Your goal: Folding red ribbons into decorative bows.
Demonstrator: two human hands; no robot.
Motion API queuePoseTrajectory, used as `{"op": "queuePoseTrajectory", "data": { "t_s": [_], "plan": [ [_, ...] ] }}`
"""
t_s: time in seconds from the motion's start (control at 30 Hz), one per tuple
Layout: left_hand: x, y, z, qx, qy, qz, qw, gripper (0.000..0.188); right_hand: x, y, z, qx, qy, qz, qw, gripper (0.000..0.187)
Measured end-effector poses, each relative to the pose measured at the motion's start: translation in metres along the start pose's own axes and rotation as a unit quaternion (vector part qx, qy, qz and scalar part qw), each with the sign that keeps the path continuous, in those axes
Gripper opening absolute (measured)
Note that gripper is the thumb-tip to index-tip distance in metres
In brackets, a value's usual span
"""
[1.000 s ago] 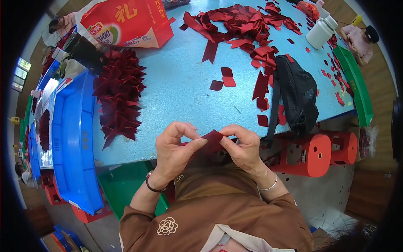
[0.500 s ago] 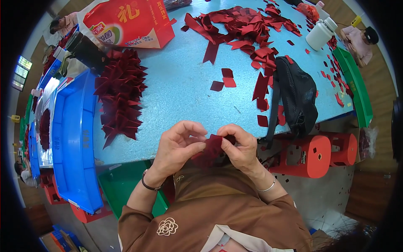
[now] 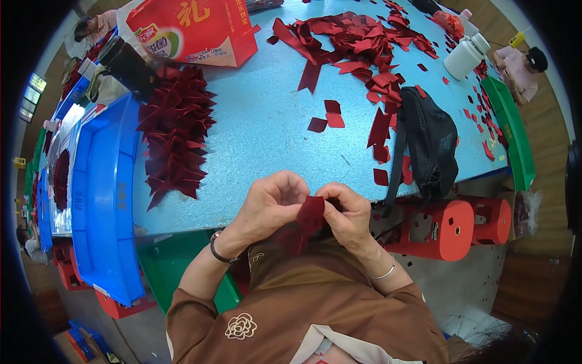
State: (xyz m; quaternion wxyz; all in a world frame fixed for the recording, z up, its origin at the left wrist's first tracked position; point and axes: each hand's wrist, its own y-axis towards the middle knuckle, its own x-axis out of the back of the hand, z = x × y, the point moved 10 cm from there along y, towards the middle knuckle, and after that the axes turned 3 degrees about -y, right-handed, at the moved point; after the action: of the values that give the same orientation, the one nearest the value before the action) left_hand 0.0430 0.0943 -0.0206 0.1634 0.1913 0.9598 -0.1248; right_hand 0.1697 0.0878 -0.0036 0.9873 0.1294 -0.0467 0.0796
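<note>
Between my two hands hangs a strip of dark red velvet ribbon (image 3: 309, 219), just past the near table edge and above my lap. My left hand (image 3: 276, 200) pinches its left side between thumb and fingers. My right hand (image 3: 347, 212) pinches the right side near the top, thumb toward me. The lower end of the ribbon is blurred. On the table to the left lies a long stack of folded dark red ribbon pieces (image 3: 177, 130) with pointed ends. A loose heap of red ribbon (image 3: 357, 42) is spread at the far side.
A black mesh bag (image 3: 429, 142) rests at the table's right edge. Blue tray (image 3: 103, 200) and dark tumbler (image 3: 127, 70) stand left; red gift bag (image 3: 194, 33) and white bottle (image 3: 465, 56) farther back. Green bin (image 3: 182, 267) sits below the edge. Red stools (image 3: 436, 230) are at right.
My left hand has shifted slightly right, closer to the right hand. The ribbon now hangs longer between them. The whole view has tilted a little.
</note>
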Motion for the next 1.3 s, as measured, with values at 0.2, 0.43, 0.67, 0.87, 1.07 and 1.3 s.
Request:
{"op": "queuePoseTrajectory", "data": {
  "t_s": [0.2,0.43,0.67,0.87,1.07,1.3],
  "plan": [
    [0.003,-0.006,-0.017,-0.131,0.165,-0.012,0.978,0.022,-0.013,0.003,0.007,0.048,-0.05,0.027,0.997,0.008],
    [0.004,-0.021,-0.049,-0.257,0.3,-0.072,0.916,0.014,-0.016,0.006,0.005,0.044,-0.043,0.03,0.998,0.006],
    [0.004,-0.032,-0.058,-0.317,0.365,-0.088,0.871,0.016,-0.016,0.003,0.004,0.046,-0.051,0.023,0.997,0.006],
    [0.022,-0.029,-0.051,-0.225,0.297,-0.107,0.922,0.013,-0.014,0.001,0.012,0.077,-0.106,0.016,0.991,0.007],
    [0.028,-0.02,-0.024,-0.113,0.012,-0.041,0.993,0.036,-0.01,-0.003,0.011,0.073,-0.103,0.005,0.992,0.008],
    [0.002,-0.019,0.004,0.068,0.133,0.095,0.984,0.032,-0.007,-0.008,0.003,0.048,-0.064,-0.008,0.997,0.009]
  ]
}}
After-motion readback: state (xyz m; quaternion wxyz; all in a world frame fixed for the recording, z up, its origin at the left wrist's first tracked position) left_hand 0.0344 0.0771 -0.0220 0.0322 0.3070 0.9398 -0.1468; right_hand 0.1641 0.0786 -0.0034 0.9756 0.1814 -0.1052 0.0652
